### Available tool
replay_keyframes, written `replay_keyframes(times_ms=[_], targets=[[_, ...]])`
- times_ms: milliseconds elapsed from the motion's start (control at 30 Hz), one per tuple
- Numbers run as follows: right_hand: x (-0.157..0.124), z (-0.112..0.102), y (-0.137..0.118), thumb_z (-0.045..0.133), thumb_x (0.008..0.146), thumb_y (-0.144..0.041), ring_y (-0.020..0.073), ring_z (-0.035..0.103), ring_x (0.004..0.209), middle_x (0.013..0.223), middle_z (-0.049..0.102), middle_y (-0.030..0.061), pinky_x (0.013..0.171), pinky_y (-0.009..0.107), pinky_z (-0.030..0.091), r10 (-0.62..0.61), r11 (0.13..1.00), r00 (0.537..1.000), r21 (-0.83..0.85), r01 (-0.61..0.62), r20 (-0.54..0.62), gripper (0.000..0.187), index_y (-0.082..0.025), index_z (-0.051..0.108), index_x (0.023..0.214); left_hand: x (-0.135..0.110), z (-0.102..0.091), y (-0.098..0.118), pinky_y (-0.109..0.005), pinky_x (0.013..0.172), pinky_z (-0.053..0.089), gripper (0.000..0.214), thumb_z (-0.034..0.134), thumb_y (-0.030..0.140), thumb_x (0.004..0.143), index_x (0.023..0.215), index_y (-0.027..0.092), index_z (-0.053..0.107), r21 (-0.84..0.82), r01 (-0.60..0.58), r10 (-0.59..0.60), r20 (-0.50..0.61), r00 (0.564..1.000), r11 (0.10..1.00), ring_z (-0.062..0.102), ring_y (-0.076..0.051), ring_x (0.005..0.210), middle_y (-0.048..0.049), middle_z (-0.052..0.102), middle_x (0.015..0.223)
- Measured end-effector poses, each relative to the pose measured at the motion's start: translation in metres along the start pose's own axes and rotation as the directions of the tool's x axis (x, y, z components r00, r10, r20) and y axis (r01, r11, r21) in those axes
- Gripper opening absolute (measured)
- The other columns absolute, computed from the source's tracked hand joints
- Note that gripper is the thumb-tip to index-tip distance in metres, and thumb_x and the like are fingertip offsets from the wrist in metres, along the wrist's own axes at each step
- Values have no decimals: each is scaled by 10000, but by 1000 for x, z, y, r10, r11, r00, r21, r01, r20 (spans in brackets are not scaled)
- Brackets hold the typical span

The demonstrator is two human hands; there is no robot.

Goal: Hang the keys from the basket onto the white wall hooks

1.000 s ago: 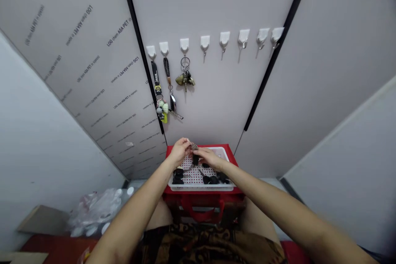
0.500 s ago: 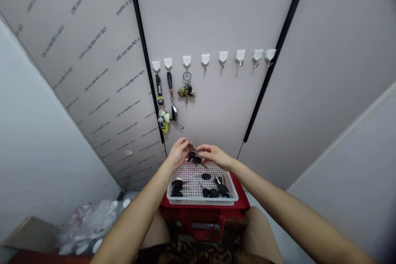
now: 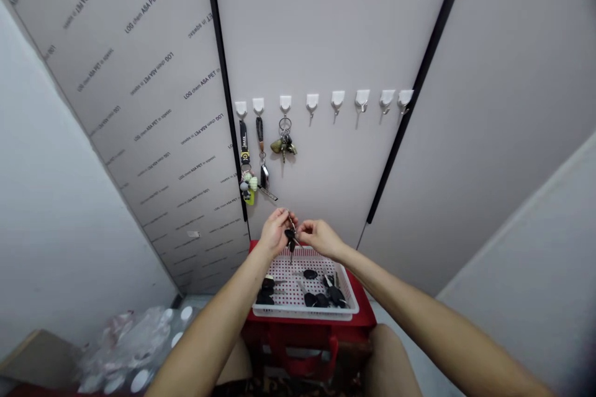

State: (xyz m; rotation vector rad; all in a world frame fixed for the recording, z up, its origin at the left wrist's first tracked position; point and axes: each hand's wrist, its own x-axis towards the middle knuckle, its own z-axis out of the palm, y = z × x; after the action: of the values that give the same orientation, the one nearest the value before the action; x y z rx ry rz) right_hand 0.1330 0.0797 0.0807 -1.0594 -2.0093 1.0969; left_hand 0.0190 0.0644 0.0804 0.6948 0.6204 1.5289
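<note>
My left hand and my right hand meet above the far edge of a white perforated tray. Both pinch a small bunch of dark keys that dangles between them. Several black keys lie in the tray. On the wall above runs a row of white hooks. The three leftmost carry a lanyard with charms, a strap keychain and a key ring. The other hooks are bare.
The tray rests on a red bag with handles between my knees. A crumpled clear plastic bag and a cardboard piece lie on the floor at the left. Black strips divide the grey wall panels.
Both hands have lifted the key bunch slightly above the tray. My head has tilted, so the hooks sit lower in view.
</note>
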Motion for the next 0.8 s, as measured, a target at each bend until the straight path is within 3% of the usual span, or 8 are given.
replay_keyframes(times_ms=[133,267,333,400,500,567,633,800], targets=[[3,-16,-13,383,587,-206,43,294,380,411,374,-57,388,173,230,-47,975,995,-219,28,-83,109,-146,446,522,-1,1,3,-182,523,361,219,571,206,525,691,154,437,210,41,-50,36,998,977,489,-69,574,19,518,649],[8,-35,-31,388,572,-174,61,345,426,453,434,-31,432,184,259,-222,889,967,-434,148,-124,90,-155,448,508,4,0,8,-195,517,358,283,591,141,475,730,143,468,408,73,-105,58,993,910,486,-74,534,12,528,619],[11,-45,-40,378,575,-164,65,350,423,450,442,-26,435,186,264,-272,862,950,-476,171,-151,96,-160,446,507,11,2,13,-197,505,350,243,559,147,510,734,149,464,444,41,-28,-37,999,895,483,-76,517,7,527,610],[15,-56,-51,368,585,-169,64,341,398,426,432,-30,420,187,263,-277,859,948,-483,171,-157,103,-164,442,513,18,9,21,-205,538,354,238,550,133,513,734,156,465,508,-70,150,-118,982,858,488,-85,567,-6,528,667],[25,-72,-73,376,587,-176,66,347,399,429,433,-31,421,188,267,-326,831,933,-516,206,-153,90,-165,438,521,26,32,35,-223,651,345,285,579,119,478,747,169,499,652,-329,400,44,916,683,474,-117,733,-28,526,804],[34,-83,-89,380,587,-175,68,361,416,451,444,-27,430,188,275,-374,813,911,-533,233,-174,84,-163,438,528,32,51,44,-233,677,334,309,577,124,485,780,179,504,693,-438,413,218,884,572,467,-131,761,-28,535,807],[46,-93,-105,380,588,-173,68,371,420,456,446,-25,433,187,284,-392,815,898,-528,237,-202,82,-160,437,532,40,70,54,-233,654,337,297,550,104,508,790,179,493,713,-469,407,275,871,521,478,-123,698,-18,543,741],[81,-116,-134,379,587,-156,78,419,439,458,469,-14,452,187,322,-372,851,864,-497,171,-339,90,-150,457,542,71,100,80,-214,562,344,238,502,89,551,768,179,464,696,-428,483,132,866,577,442,-83,511,19,505,595]])
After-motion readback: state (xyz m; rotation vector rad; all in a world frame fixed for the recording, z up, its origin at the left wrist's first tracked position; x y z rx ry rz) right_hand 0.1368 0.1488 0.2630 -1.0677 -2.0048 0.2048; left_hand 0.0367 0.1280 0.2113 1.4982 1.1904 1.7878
